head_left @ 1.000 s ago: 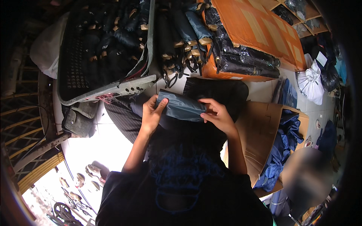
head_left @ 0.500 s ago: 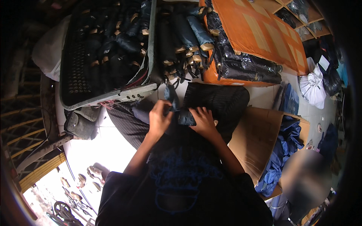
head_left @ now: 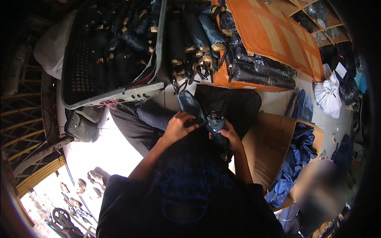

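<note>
Both hands (head_left: 179, 126) (head_left: 229, 137), fingers closed on folded umbrella (head_left: 206, 119) (dark blue); crate (head_left: 119, 95), umbrella pile (head_left: 194, 35) ahead.

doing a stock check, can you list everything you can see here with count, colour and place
folded umbrella: one, dark blue, in the lap, held by both hands
grey crate: one, upper left, filled with dark folded umbrellas, too many to count
loose umbrellas: a pile, dark with tan handle ends, top centre
orange box: one, upper right, wrapped black bundles along its edge
cardboard box: one, brown, right, blue fabric spilling from it
white bag: one, far right
left hand: on the umbrella's lower end
right hand: gripping the umbrella's handle end
</note>
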`<state>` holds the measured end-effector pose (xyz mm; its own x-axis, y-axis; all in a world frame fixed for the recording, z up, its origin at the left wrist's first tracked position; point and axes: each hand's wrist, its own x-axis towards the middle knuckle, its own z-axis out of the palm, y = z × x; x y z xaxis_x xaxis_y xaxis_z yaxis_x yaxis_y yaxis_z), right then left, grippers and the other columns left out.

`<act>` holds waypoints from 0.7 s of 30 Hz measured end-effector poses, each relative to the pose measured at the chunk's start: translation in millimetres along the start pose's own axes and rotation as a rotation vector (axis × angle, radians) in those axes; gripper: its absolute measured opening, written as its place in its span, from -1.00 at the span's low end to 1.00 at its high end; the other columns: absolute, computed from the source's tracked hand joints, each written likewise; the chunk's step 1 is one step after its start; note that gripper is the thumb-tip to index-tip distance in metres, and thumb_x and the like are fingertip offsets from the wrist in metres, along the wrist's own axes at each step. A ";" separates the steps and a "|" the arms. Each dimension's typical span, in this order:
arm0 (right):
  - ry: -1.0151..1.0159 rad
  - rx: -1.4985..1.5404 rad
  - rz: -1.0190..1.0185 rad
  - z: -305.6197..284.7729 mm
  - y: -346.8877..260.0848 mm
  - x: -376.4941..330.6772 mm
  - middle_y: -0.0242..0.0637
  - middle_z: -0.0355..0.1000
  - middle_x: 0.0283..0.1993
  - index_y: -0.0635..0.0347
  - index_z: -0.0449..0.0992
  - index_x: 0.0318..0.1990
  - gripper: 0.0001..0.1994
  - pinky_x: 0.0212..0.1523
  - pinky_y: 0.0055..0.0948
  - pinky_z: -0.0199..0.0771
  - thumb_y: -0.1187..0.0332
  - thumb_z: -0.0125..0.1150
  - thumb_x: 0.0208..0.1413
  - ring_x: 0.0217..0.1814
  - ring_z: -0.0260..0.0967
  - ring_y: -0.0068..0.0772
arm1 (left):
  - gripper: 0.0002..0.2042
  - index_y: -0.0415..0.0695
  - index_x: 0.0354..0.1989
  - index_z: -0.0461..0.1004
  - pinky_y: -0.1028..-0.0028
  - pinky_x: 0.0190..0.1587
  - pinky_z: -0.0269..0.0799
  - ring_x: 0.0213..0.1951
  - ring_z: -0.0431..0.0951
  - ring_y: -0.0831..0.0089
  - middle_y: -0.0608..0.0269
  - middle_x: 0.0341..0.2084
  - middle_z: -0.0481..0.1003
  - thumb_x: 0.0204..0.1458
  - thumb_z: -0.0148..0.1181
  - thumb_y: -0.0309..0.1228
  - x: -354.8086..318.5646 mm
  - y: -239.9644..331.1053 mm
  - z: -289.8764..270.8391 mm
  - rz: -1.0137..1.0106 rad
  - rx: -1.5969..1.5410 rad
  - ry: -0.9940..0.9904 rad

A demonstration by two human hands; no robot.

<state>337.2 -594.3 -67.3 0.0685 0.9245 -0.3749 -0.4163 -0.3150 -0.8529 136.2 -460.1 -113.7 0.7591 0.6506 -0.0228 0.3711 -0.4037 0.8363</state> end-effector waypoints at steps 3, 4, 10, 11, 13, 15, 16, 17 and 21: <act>0.008 0.219 0.071 -1.3 10.4 -6.9 -0.09 0.43 -0.23 0.34 0.17 0.22 -0.26 -0.24 -0.34 0.51 -0.02 0.19 -0.01 -0.32 0.47 -0.25 | -0.66 -0.08 -0.28 0.54 0.26 -0.07 0.36 -0.14 0.46 0.24 0.26 -0.34 0.47 -0.18 0.38 -0.16 -2.2 9.9 4.7 -0.008 0.270 0.029; 0.019 0.286 0.092 -1.8 13.0 -9.1 -0.09 0.42 -0.25 0.34 0.16 0.23 -0.25 -0.28 -0.33 0.52 -0.02 0.19 0.00 -0.34 0.48 -0.23 | -0.65 -0.07 -0.26 0.53 0.27 -0.07 0.34 -0.13 0.45 0.25 0.27 -0.32 0.46 -0.19 0.38 -0.14 -3.8 4.3 10.1 0.003 0.298 0.021; -0.066 0.164 0.140 -1.2 7.4 -14.5 -0.11 0.41 -0.24 0.35 0.18 0.23 -0.26 -0.36 -0.40 0.53 -0.02 0.16 0.00 -0.36 0.47 -0.28 | -0.67 -0.03 -0.23 0.52 0.30 -0.08 0.31 -0.12 0.44 0.27 0.30 -0.29 0.45 -0.16 0.35 -0.18 -3.5 0.5 11.9 -0.011 0.317 -0.046; -0.080 0.169 0.140 0.0 8.1 -14.1 -0.12 0.41 -0.24 0.34 0.18 0.24 -0.25 -0.36 -0.41 0.53 -0.03 0.16 0.00 -0.36 0.47 -0.29 | -0.71 -0.03 -0.25 0.53 0.30 -0.09 0.30 -0.13 0.44 0.28 0.31 -0.31 0.45 -0.15 0.34 -0.21 -3.9 0.9 15.0 0.003 0.347 -0.024; -0.106 0.179 0.138 2.4 9.1 -13.2 -0.12 0.41 -0.23 0.33 0.18 0.26 -0.23 -0.36 -0.42 0.53 -0.04 0.16 -0.01 -0.36 0.47 -0.31 | -0.76 -0.03 -0.29 0.55 0.29 -0.09 0.30 -0.14 0.45 0.30 0.32 -0.33 0.46 -0.12 0.32 -0.24 -3.7 -0.4 17.3 0.023 0.359 0.011; -0.107 0.179 0.187 1.9 9.6 -15.0 -0.14 0.41 -0.19 0.32 0.17 0.27 -0.23 -0.34 -0.41 0.53 -0.02 0.17 -0.02 -0.32 0.47 -0.32 | -0.81 -0.05 -0.33 0.56 0.29 -0.09 0.30 -0.15 0.46 0.30 0.32 -0.35 0.48 -0.11 0.31 -0.28 -2.9 -2.6 18.4 0.026 0.322 0.040; -0.109 0.179 0.213 1.6 10.1 -15.9 -0.16 0.41 -0.18 0.31 0.17 0.27 -0.23 -0.33 -0.41 0.53 -0.01 0.18 -0.02 -0.29 0.46 -0.33 | -0.83 -0.06 -0.34 0.56 0.29 -0.10 0.31 -0.16 0.46 0.30 0.31 -0.36 0.49 -0.10 0.29 -0.29 -3.2 -4.7 16.8 0.025 0.274 0.036; -0.087 0.131 0.183 1.5 12.8 -15.0 -0.16 0.40 -0.12 0.30 0.16 0.28 -0.24 -0.31 -0.41 0.53 0.02 0.18 -0.01 -0.25 0.46 -0.34 | -0.84 -0.07 -0.34 0.57 0.29 -0.10 0.32 -0.18 0.47 0.29 0.29 -0.37 0.50 -0.08 0.28 -0.31 -3.9 -7.9 13.4 0.023 0.226 0.032; -0.067 -0.032 0.097 -1.1 24.9 -8.9 -0.13 0.28 0.17 0.30 0.15 0.31 -0.31 0.12 -0.40 0.19 0.17 0.17 0.05 0.17 0.22 -0.33 | -0.92 -0.13 -0.37 0.57 0.30 -0.15 0.37 -0.25 0.51 0.23 0.20 -0.42 0.52 -0.04 0.23 -0.45 -1.9 -12.0 13.5 0.028 0.047 0.059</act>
<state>327.2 -610.6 -85.6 -0.0321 0.9015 -0.4316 -0.3888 -0.4091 -0.8255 137.5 -465.2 -131.1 0.7374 0.6746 0.0337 0.3760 -0.4514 0.8092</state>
